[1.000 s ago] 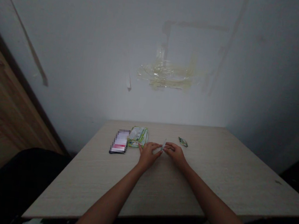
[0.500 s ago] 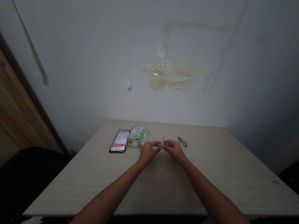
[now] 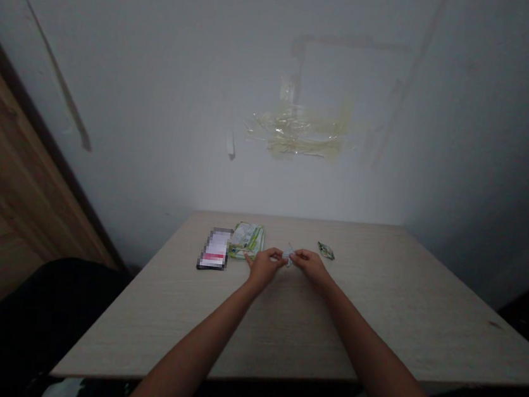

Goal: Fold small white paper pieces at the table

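Between my hands is a small pale packet (image 3: 288, 255), too small to read, with a pointed top edge sticking up. My left hand (image 3: 266, 267) pinches its left side, and my right hand (image 3: 309, 264) pinches its right side. Both hands are over the middle of the table. Just beyond my left hand lie green and white plastic packs (image 3: 248, 238), partly overlapping. A small green sachet (image 3: 326, 251) rests on the table past my right hand, touching neither hand.
A phone (image 3: 215, 249) with a blurred-out screen lies left of the packs. The pale wooden table (image 3: 375, 313) meets a wall (image 3: 159, 116) bearing old tape. A dark chair-like shape (image 3: 66, 303) stands at the left, near wooden boards (image 3: 7, 150).
The small packet has spread wider between my fingertips, and my right hand has shifted slightly to the right. The whole view has also moved a little.
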A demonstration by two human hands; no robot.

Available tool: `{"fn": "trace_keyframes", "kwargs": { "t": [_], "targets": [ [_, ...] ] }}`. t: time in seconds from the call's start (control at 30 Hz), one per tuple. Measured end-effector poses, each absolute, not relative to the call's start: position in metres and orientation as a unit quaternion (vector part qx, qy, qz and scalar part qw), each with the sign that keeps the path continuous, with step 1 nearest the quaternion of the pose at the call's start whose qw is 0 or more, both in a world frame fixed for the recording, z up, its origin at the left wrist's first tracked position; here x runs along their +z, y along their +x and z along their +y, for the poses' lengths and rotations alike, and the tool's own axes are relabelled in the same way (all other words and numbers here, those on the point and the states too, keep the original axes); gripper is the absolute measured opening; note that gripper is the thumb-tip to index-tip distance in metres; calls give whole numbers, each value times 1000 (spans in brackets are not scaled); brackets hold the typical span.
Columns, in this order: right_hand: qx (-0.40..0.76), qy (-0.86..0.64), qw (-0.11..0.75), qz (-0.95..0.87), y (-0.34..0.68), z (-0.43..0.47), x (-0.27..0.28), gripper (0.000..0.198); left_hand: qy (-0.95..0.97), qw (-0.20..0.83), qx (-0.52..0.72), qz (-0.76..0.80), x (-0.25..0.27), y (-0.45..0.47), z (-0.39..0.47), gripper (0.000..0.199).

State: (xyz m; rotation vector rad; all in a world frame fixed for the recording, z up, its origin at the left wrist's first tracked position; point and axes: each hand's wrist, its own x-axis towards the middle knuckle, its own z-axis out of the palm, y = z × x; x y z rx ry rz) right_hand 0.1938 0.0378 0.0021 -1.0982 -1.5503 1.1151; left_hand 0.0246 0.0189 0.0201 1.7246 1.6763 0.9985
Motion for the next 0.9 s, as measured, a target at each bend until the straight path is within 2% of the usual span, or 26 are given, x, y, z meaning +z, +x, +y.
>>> {"fn": "trace_keyframes", "kwargs": {
  "t": [0.23, 0.53, 0.7, 0.9],
  "targets": [
    [426, -440, 452, -649, 196, 41, -7, 38, 635, 230, 361, 643, 19, 29, 21, 19],
    [428, -424, 438, -667, 197, 41, -9, 37, 658, 184, 438, 585, 1, 32, 19, 5],
    [408, -418, 436, -685, 197, 42, -10, 37, 655, 178, 490, 546, -9, 31, 27, 8],
    [424, -408, 424, -688, 195, 40, -8, 34, 663, 182, 441, 577, -4, 32, 23, 5]
  ]
}}
